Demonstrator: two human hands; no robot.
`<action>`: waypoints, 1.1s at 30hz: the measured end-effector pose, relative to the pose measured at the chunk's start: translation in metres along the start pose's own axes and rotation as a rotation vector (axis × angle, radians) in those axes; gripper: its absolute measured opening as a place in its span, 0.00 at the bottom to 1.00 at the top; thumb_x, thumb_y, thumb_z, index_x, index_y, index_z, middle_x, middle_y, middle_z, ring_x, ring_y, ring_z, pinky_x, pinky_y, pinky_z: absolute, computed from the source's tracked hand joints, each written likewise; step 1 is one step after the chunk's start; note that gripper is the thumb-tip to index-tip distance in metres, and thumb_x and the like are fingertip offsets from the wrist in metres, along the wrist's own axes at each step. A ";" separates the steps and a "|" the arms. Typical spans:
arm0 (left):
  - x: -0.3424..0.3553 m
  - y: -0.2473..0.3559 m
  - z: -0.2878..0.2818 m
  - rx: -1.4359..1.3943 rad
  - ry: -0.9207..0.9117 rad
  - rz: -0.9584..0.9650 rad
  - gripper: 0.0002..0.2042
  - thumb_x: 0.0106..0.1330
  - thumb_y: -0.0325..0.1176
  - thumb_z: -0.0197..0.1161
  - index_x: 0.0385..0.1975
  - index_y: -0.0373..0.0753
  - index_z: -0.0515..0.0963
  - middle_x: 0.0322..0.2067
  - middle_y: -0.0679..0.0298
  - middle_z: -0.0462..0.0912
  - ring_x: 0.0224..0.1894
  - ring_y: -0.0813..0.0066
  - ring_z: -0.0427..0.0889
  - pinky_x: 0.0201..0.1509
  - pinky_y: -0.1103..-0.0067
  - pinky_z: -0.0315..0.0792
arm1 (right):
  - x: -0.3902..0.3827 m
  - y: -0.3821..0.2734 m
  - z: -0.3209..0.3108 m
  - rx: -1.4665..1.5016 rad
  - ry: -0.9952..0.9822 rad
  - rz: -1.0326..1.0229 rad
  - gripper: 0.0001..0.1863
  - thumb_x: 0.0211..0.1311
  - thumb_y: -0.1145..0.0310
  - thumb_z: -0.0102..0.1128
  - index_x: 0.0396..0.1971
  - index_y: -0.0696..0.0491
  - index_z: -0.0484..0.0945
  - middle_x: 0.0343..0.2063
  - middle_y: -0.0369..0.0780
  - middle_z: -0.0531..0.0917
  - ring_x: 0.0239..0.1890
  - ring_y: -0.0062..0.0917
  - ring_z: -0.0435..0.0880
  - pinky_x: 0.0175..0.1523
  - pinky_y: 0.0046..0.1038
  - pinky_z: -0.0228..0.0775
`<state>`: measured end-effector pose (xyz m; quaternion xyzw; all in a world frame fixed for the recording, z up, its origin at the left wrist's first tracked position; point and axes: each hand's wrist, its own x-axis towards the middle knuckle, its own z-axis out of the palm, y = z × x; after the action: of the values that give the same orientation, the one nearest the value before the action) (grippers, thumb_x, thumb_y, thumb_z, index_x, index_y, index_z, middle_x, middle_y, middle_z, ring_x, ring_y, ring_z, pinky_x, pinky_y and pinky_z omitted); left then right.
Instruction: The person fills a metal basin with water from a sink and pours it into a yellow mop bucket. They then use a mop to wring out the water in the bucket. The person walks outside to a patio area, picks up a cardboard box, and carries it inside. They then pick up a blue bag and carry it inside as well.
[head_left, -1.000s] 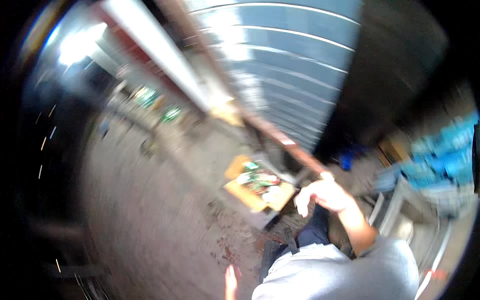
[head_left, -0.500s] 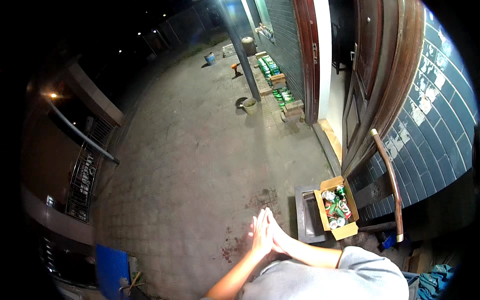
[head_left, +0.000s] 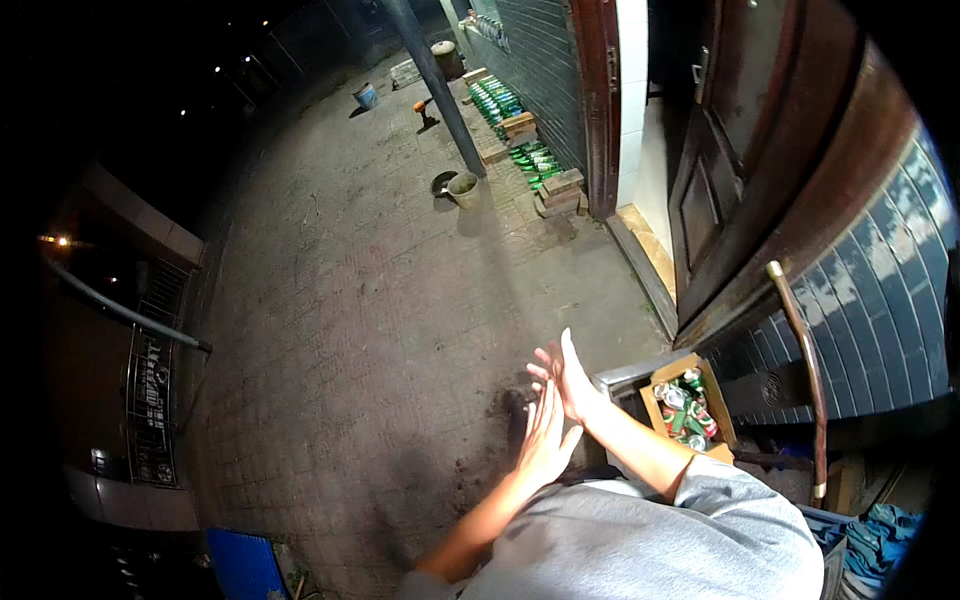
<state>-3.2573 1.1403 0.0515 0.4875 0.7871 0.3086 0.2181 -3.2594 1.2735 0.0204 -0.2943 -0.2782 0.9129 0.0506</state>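
My left hand (head_left: 545, 440) is stretched out flat in front of my body, fingers pointing forward, with nothing in it. Just ahead and to its right, my right hand (head_left: 572, 382) is also straight-fingered and holds nothing. The palms face each other and lie close together; whether they touch at the heel I cannot tell. Nearest to the right forearm stands an open cardboard box (head_left: 726, 437) full of crumpled drink cans (head_left: 688, 408), green, red and silver. A grey frame-like stand (head_left: 628, 372) is partly hidden behind my right forearm.
A wooden chair arm (head_left: 800, 350) rises beyond the box, before the tiled wall. Ahead stand a dark post (head_left: 437, 90), a bucket (head_left: 464, 190) and rows of green bottles (head_left: 497, 103) between bricks (head_left: 562, 186). An open door (head_left: 735, 150) is at right, a blue panel (head_left: 243, 565) at lower left.
My hands have come apart from a palm-to-palm press, the right one shifting forward and to the right. The whole view has turned slightly.
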 end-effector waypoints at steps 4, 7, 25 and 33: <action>0.099 -0.086 -0.041 -0.240 0.084 -0.058 0.34 0.69 0.55 0.32 0.66 0.34 0.40 0.68 0.51 0.36 0.70 0.59 0.33 0.70 0.64 0.30 | 0.092 -0.007 0.039 0.076 -0.035 0.016 0.54 0.50 0.25 0.37 0.67 0.48 0.37 0.66 0.42 0.51 0.59 0.33 0.63 0.59 0.38 0.57; 0.182 -0.156 -0.069 -0.272 -0.013 -0.097 0.32 0.70 0.53 0.33 0.66 0.37 0.43 0.68 0.53 0.38 0.70 0.59 0.34 0.71 0.67 0.31 | 0.135 -0.029 0.076 0.099 -0.190 0.064 0.51 0.51 0.26 0.37 0.67 0.44 0.38 0.68 0.41 0.40 0.68 0.35 0.44 0.67 0.45 0.43; 0.710 -0.059 -0.210 0.092 -0.108 0.500 0.36 0.63 0.44 0.54 0.66 0.38 0.45 0.65 0.45 0.45 0.68 0.51 0.45 0.69 0.61 0.43 | 0.285 -0.531 -0.174 0.106 0.474 -0.791 0.35 0.58 0.32 0.38 0.47 0.49 0.68 0.40 0.37 0.75 0.41 0.26 0.74 0.45 0.31 0.66; 1.102 0.115 -0.269 0.233 0.581 0.808 0.45 0.54 0.44 0.66 0.65 0.34 0.43 0.64 0.39 0.39 0.67 0.45 0.41 0.67 0.57 0.43 | 0.476 -0.944 -0.266 -0.124 0.449 -1.000 0.35 0.57 0.34 0.45 0.50 0.50 0.70 0.42 0.34 0.73 0.40 0.19 0.72 0.43 0.25 0.66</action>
<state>-3.8313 2.0993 0.2771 0.6681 0.5931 0.4011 -0.2024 -3.5677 2.3153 0.1066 -0.3161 -0.4196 0.6745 0.5187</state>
